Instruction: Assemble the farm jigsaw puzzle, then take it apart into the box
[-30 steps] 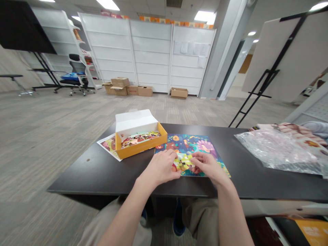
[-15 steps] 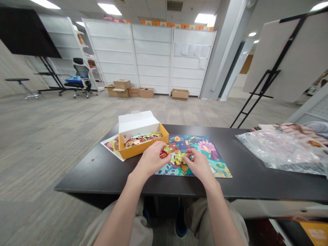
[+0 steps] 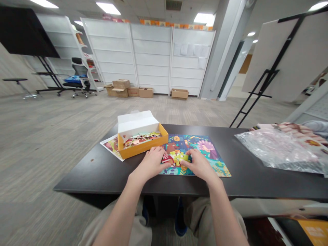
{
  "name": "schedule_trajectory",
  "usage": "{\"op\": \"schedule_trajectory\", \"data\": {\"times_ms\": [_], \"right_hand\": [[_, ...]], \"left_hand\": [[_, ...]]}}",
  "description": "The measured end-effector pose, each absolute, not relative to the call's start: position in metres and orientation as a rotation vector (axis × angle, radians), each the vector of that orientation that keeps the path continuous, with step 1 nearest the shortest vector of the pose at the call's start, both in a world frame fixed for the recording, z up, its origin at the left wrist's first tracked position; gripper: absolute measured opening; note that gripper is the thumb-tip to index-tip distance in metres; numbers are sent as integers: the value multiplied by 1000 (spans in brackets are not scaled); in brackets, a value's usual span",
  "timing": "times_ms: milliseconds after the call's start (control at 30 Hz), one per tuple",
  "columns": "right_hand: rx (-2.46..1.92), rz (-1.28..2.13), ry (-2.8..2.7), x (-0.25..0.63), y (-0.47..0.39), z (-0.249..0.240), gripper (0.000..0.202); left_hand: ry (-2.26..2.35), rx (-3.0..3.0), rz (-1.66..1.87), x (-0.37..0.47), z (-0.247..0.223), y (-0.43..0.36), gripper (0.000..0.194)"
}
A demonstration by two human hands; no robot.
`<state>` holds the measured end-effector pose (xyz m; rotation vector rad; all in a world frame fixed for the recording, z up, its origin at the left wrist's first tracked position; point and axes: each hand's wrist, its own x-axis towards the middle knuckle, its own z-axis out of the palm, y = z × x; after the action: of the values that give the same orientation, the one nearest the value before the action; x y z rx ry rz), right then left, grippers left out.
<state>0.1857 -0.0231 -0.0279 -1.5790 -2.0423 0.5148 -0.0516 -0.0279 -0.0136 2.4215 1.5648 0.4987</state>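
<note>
A red puzzle piece with a barn picture (image 3: 167, 158) is between the thumb and fingers of my left hand (image 3: 153, 162). My right hand (image 3: 200, 164) pinches the right side of some yellow-green puzzle pieces (image 3: 178, 157), which lie against the red one. Under both hands is a colorful picture board (image 3: 217, 162) showing a bear and a purple bird. To the upper left of my left hand stands an open yellow box (image 3: 143, 148) with its white lid folded back. Loose puzzle pieces (image 3: 139, 139) fill its inside. Fingers partly hide the held edges.
A printed sheet (image 3: 112, 147) lies partly under the box on the black table (image 3: 102, 177). Clear plastic wrapping (image 3: 279, 150) covers the table's right end, beside a striped bag or cloth (image 3: 294, 129). Beyond the table are cardboard boxes (image 3: 179, 93) and an easel board (image 3: 282, 61).
My left hand has lowered toward the board with the red piece, which now shows its barn. My right fingers have spread along the yellow-green pieces. Red and yellow-green pieces now lie side by side.
</note>
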Motion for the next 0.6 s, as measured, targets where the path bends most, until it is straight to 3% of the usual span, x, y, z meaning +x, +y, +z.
{"op": "schedule_trajectory", "data": {"times_ms": [167,267,367,600], "right_hand": [[-1426,758,-1763,203,-22,-30,21],[-1347,708,-1647,210,-23,-24,31],[-1251,929,-1605,206,-27,-17,33],[-1142,1200,-1441,182,-32,-15,38]], "left_hand": [[1530,2304,640,-50,-7,-29,33],[1445,2185,750,-47,-9,-29,22],[1323,2033,898,-39,-10,-28,11],[1027,1656,1040,-19,-1,-28,31]]}}
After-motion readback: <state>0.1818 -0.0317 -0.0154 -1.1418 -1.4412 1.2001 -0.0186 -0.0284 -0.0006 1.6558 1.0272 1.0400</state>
